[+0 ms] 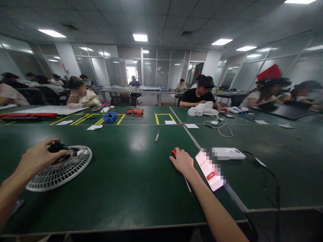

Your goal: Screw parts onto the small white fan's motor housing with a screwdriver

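On the left, my left hand (pixel 41 156) is closed around a dark motor-like part (pixel 57 147) that sits on a white round fan grille (pixel 58 176). The grille's slats lie against the table, and my fingers and thumb hide some of the part. My right hand (pixel 182 160) is wrapped over the red and black handle of a screwdriver (pixel 174 153) lying on the table. Its thin metal shaft (pixel 188 186) comes out beneath my wrist and points toward me. Just right of that hand lies a phone (pixel 209 171) with a lit screen.
Ahead lies a small screwdriver (pixel 156 136). A white power bank (pixel 228 153) with a black cable is at right. Farther back are a blue bin (pixel 109 117), an orange meter (pixel 135 111), paper slips and white fan parts (pixel 202 108). Several people sit at tables around.
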Demonstrator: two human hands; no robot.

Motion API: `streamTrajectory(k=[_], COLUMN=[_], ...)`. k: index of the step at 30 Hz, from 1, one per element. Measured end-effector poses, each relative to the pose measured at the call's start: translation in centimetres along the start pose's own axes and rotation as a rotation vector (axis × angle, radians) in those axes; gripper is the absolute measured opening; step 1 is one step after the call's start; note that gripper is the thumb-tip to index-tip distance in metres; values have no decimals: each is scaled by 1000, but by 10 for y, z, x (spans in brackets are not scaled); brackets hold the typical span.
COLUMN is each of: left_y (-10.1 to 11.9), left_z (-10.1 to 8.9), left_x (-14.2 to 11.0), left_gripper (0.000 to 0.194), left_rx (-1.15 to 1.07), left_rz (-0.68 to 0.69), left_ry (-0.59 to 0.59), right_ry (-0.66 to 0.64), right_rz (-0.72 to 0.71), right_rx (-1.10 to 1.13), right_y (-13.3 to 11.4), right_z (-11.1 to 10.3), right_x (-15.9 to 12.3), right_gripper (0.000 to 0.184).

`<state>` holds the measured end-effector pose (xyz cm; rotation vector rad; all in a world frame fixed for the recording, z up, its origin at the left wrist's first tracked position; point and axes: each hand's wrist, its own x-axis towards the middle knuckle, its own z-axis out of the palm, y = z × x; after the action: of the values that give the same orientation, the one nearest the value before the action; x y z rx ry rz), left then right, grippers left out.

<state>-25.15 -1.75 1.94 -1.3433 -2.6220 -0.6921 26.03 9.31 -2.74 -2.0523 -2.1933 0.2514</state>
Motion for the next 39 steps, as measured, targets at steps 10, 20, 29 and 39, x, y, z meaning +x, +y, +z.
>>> streamTrajectory(k=[10,20,29,39], left_y=[-3,-1,-14,11], left_z=[7,-2,5,16], left_x=[-9,14,28,20], left_gripper=[50,56,43,35], left_rx=[445,474,510,381], left_rz=[342,393,482,457], left_ry=[-7,-225,-156,-133], right_ry=[19,3,-2,14], right_rz=[-7,-17,-13,-4], right_rx=[-3,15,16,58], right_y=[-1,3,3,1], right_z=[5,5,4,5], right_x=[1,3,1,0], right_gripper=[44,44,42,59])
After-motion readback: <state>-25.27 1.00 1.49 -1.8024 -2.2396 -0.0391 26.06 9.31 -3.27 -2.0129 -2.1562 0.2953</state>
